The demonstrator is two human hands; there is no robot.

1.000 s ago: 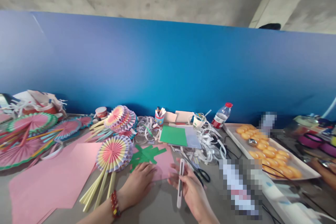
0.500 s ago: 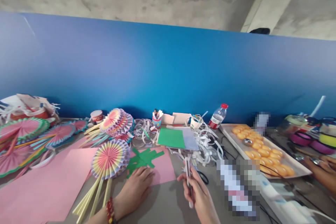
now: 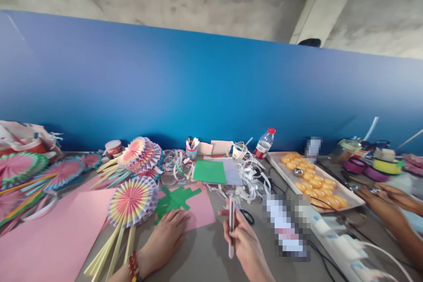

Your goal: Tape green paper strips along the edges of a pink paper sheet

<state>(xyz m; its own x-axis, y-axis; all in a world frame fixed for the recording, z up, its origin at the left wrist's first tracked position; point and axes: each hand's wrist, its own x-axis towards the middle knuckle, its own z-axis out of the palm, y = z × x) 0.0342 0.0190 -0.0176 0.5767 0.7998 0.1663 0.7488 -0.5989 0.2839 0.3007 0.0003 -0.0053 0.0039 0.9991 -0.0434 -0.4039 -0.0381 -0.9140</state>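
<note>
Slim Tool Gripped, Other Palm Flat as View Swings Over Paper-Craft Bench

A person's right hand (image 3: 243, 238), lower centre of the frame, has closed its fingers more tightly around a slim pale tool (image 3: 231, 213) than a second ago, when they were more spread. The tool stands nearly upright, apart from the paper, its exact kind too small to tell. The left hand (image 3: 167, 238), a beaded bracelet (image 3: 132, 266) at its wrist, stays palm down with fingers extended, gripping nothing visible, at the lower edge of loose green strips (image 3: 173, 199). The view has swung, sending everything leftward in the frame; the strips look undisturbed, which suggests the paper work itself has barely advanced.

The strips, flat, matte and straight-edged, overlap in a star-like heap on a smooth pink sheet (image 3: 205, 209) left of centre. Above the hands lies a crisp green rectangle (image 3: 209, 172), beside curling ribbons of white paper (image 3: 254, 183). At lower left, a round fan (image 3: 132, 202) shows sharp radial pleats in pink, yellow and lilac. The grey bench (image 3: 201, 255) also carries a clear plastic bottle (image 3: 264, 143) with a red cap and, at right, a shallow pale tray (image 3: 287, 173) of glossy, rounded orange pieces (image 3: 315, 183).
</note>
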